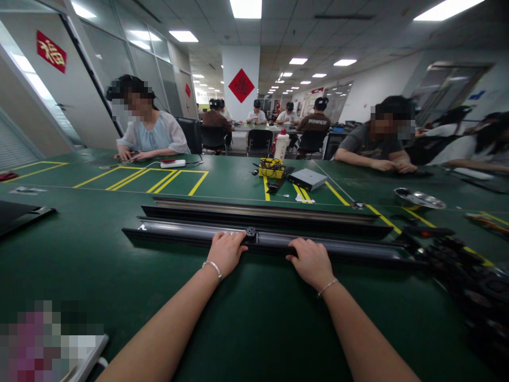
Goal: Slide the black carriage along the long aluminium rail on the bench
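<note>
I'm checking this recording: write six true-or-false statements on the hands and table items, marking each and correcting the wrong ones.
1. The left hand and right hand both touch the front long dark rail. True.
2. A small black block sits on that rail. True.
3. The right hand is closer to the block than the left hand. False: the left hand is closer.
4. Only one wrist wears a bracelet. False: both do.
5. The yellow container holds dark cables. True.
6. The flat grey box lies left of the container in the picture. False: right of it.
</note>
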`<act>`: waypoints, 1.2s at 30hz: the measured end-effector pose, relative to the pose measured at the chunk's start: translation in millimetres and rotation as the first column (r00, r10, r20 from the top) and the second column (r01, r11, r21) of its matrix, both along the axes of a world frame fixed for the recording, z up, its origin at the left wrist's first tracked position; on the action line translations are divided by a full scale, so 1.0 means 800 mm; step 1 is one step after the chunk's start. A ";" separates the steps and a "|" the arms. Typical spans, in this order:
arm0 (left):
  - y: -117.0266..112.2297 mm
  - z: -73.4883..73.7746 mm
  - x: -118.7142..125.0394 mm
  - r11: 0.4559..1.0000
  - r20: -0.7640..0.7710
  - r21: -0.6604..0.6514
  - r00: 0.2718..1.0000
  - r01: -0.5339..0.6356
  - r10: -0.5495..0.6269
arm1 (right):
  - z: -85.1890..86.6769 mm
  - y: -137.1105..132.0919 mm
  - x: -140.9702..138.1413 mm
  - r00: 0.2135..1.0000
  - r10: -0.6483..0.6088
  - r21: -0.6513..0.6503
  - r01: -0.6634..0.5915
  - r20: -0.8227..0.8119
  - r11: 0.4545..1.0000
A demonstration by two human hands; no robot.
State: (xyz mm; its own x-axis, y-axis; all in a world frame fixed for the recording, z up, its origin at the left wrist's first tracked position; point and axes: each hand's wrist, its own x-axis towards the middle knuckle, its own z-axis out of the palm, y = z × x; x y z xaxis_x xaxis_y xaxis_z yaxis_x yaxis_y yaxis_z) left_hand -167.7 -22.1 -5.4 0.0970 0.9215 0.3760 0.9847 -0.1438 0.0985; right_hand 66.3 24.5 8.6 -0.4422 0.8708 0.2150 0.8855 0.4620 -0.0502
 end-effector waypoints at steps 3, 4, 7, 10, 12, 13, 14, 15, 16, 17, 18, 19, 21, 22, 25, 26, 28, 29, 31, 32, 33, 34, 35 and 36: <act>0.000 0.000 0.000 1.000 0.001 0.007 1.000 0.006 -0.006 | 0.000 0.000 0.000 1.000 -0.001 -0.009 0.001 0.006 1.000; 0.000 0.000 0.000 1.000 0.001 0.007 1.000 0.008 -0.008 | 0.000 0.000 0.000 1.000 -0.003 -0.013 0.003 0.009 1.000; 0.000 0.001 0.000 1.000 0.005 0.002 1.000 0.005 -0.005 | 0.000 0.000 -0.001 1.000 -0.002 -0.012 0.003 0.011 1.000; 0.000 0.001 0.000 1.000 0.011 0.002 1.000 0.008 -0.008 | 0.000 0.000 -0.001 1.000 0.001 -0.004 -0.001 0.011 1.000; 0.000 0.001 0.001 1.000 0.017 0.002 1.000 0.011 -0.011 | -0.001 0.000 0.000 1.000 0.003 0.002 -0.003 0.011 1.000; 0.000 0.001 0.001 1.000 0.019 0.000 1.000 0.009 -0.009 | -0.001 0.000 0.000 1.000 0.004 0.004 -0.004 0.013 1.000; 0.000 0.001 0.001 1.000 0.021 -0.002 1.000 0.006 -0.006 | -0.001 0.000 0.000 1.000 0.003 0.004 -0.003 0.017 1.000; 0.000 0.001 0.001 1.000 0.022 -0.005 1.000 0.005 -0.005 | -0.001 0.000 0.000 1.000 0.001 0.006 -0.001 0.021 1.000; 0.000 0.001 0.001 1.000 0.021 -0.007 1.000 0.004 -0.004 | -0.002 0.000 0.000 1.000 -0.001 0.007 0.001 0.025 1.000; 0.000 0.001 0.001 1.000 0.020 -0.007 1.000 0.006 -0.006 | -0.002 0.000 0.000 1.000 -0.002 0.009 0.001 0.028 1.000; 0.000 0.001 0.001 1.000 0.019 -0.004 1.000 0.008 -0.008 | -0.002 0.000 0.000 1.000 -0.003 0.012 0.002 0.030 1.000; 0.000 0.000 0.001 1.000 0.018 0.001 1.000 0.011 -0.011 | -0.002 0.000 0.000 1.000 -0.003 0.015 0.002 0.028 1.000; 0.000 0.000 0.001 1.000 0.016 0.012 1.000 0.017 -0.017 | -0.002 0.000 0.000 1.000 0.001 0.013 -0.001 0.022 1.000; 0.000 -0.001 0.001 1.000 0.016 0.015 1.000 0.019 -0.019 | -0.002 0.000 0.000 1.000 0.001 0.009 -0.001 0.020 1.000; 0.000 -0.001 0.001 1.000 0.015 0.011 1.000 0.020 -0.020 | 0.000 0.000 -0.001 1.000 -0.001 -0.007 0.001 0.023 1.000; 0.000 0.000 0.001 1.000 0.014 0.007 1.000 0.019 -0.019 | 0.001 0.000 -0.001 1.000 -0.003 -0.013 0.004 0.027 1.000; 0.000 0.001 0.001 1.000 0.011 -0.001 1.000 0.018 -0.018 | 0.001 0.000 -0.001 0.999 -0.008 -0.023 0.009 0.037 1.000; 0.000 0.001 0.001 1.000 0.008 -0.004 1.000 0.020 -0.020 | 0.002 0.000 -0.001 0.999 -0.009 -0.026 0.010 0.041 1.000; -0.001 0.003 0.002 1.000 0.000 -0.012 1.000 0.021 -0.021 | 0.001 0.000 -0.001 0.999 -0.009 -0.023 0.010 0.041 1.000; -0.001 0.003 0.002 1.000 -0.005 -0.016 1.000 0.019 -0.019 | 0.001 0.000 0.000 0.999 -0.007 -0.019 0.008 0.037 1.000; -0.001 0.004 0.002 1.000 -0.010 -0.020 1.000 0.019 -0.019 | 0.001 0.000 0.000 0.999 -0.004 -0.016 0.004 0.032 1.000; -0.001 0.005 0.002 1.000 -0.014 -0.022 1.000 0.018 -0.018 | 0.000 0.000 0.000 1.000 -0.001 -0.014 0.001 0.025 1.000; -0.001 0.005 0.003 1.000 -0.016 -0.022 1.000 0.019 -0.019 | 0.000 0.000 0.000 1.000 0.002 -0.012 -0.002 0.020 1.000; -0.001 0.005 0.003 1.000 -0.019 -0.020 1.000 0.020 -0.021 | 0.000 0.000 0.000 1.000 0.003 -0.013 -0.002 0.017 1.000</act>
State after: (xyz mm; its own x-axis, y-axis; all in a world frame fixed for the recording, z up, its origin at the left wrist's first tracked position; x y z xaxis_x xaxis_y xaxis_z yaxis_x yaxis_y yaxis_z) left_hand -165.5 -23.2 -1.3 0.1230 0.9266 0.3553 0.9833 -0.1623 0.0829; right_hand 66.3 24.4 8.5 -0.4477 0.8724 0.1963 0.8851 0.4636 -0.0415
